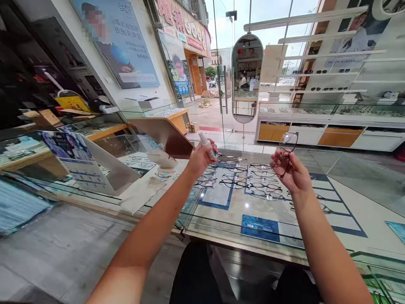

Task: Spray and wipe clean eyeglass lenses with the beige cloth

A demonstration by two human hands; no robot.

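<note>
Our bare forearms (164,219) extend over a clear glass-topped display counter (218,226). Left hand (201,157) closed around a small white cylindrical bottle (206,142), tilted; right hand (295,172) pinches dark-rimmed, clear-lensed spectacles (288,141). We note both items raised above the counter, well apart.

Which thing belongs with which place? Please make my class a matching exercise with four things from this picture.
Things
1. White bottle
2. Raised eyeglasses
3. Rounded mirror
4. Blue poster

Places
A. Upright, beyond the counter
B. In the right hand
C. At the upper left of the view
D. In the left hand

Right pairs: 1-D, 2-B, 3-A, 4-C
</note>
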